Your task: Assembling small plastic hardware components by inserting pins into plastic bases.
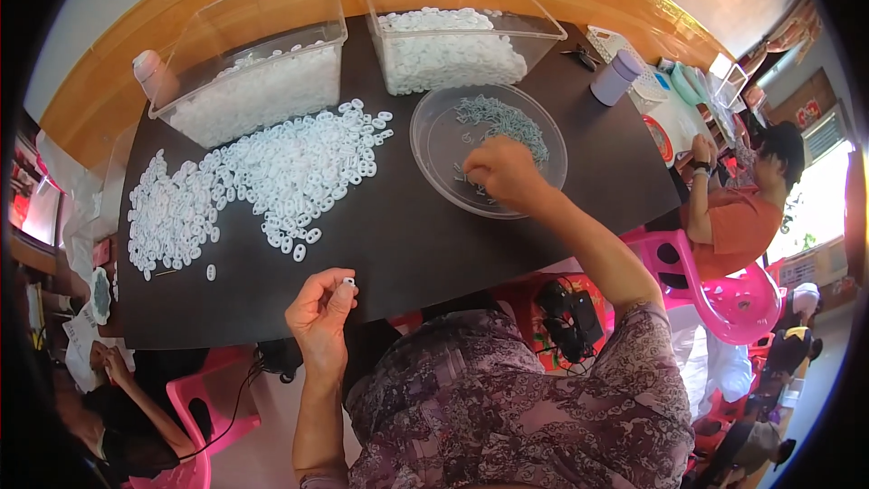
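Over the table's near edge, my left hand (319,315) pinches a small white oval plastic piece (349,282) between thumb and fingertips. My right hand (507,170) reaches into a round clear shallow dish (425,166), its fingers drawn together near the bottom. Whatever those fingertips hold is hidden. Inside the dish lies a heap of small grey metal pins or screws (518,123), with several loose ones around my fingers. Left of the dish, white oval pieces with two holes are spread in a large pile (294,167) and a second pile (172,217).
Two clear bins, a left one (253,68) and a right one (371,36), stand at the back with white pieces in them. A lilac bottle (617,78) and black-handled pliers (581,57) are at the back right. People sit at both sides, near pink chairs (692,276).
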`<state>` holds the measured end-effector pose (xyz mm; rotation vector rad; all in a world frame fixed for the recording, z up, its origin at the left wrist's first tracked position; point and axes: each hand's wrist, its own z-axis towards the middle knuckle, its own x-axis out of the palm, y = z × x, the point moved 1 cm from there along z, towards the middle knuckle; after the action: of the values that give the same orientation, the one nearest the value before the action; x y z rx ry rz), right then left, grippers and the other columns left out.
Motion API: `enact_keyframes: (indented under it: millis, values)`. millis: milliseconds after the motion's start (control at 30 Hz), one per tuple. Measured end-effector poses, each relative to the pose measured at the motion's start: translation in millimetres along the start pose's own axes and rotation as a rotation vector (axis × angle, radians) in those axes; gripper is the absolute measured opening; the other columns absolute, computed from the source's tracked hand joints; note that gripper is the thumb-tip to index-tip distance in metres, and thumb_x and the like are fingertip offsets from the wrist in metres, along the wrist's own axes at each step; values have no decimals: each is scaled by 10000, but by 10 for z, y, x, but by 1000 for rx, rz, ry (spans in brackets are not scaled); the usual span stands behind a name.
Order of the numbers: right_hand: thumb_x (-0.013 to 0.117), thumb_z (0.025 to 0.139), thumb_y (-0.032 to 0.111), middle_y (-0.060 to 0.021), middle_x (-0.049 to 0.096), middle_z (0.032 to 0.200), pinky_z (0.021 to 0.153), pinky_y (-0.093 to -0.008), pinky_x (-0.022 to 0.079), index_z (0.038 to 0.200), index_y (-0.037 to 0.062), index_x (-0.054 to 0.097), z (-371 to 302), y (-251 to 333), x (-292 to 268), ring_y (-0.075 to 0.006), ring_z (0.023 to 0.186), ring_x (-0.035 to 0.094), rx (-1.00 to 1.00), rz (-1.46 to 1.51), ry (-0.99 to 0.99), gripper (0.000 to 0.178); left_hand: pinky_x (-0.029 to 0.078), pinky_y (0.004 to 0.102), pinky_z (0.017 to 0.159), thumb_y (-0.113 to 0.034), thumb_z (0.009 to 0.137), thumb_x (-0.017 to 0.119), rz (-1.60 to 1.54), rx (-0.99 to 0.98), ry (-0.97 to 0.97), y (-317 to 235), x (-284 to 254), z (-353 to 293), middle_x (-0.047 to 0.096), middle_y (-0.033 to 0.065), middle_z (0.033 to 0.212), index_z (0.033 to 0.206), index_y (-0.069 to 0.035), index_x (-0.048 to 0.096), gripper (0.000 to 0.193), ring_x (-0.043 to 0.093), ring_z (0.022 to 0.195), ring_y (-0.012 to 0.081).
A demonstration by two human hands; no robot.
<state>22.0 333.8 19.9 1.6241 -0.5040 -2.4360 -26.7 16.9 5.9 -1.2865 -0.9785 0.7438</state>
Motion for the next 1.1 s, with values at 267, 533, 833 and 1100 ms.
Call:
enact_keyframes:
  millis: [267,533,833,1100]
  values:
    - [629,740,137,-82,596,741,665,-400,444,772,98,670,120,-4,40,-287,772,558,-68,-96,-65,65,460,200,634,-87,849,649,3,-9,4,-2,-26,-3,603,20,780,912,3,627,112,554,692,80]
    - [642,728,110,-86,568,724,678,-405,433,786,103,672,273,85,272,-293,768,537,-124,20,-32,65,468,212,646,-98,840,662,18,-32,34,25,-50,-16,608,28,787,896,4,626,121,566,709,93]
    - [623,725,114,-129,591,777,696,-442,440,708,55,595,448,82,393,-337,820,546,-134,31,158,68,465,216,659,-50,828,655,-15,-30,23,79,-62,-22,621,52,809,897,21,626,103,570,719,100]
    - [606,717,74,-134,565,759,690,-426,434,706,41,553,402,131,307,-328,781,529,-334,-50,149,64,462,222,675,-60,829,660,-83,-33,46,89,-64,-45,619,53,808,887,24,632,106,571,730,106]
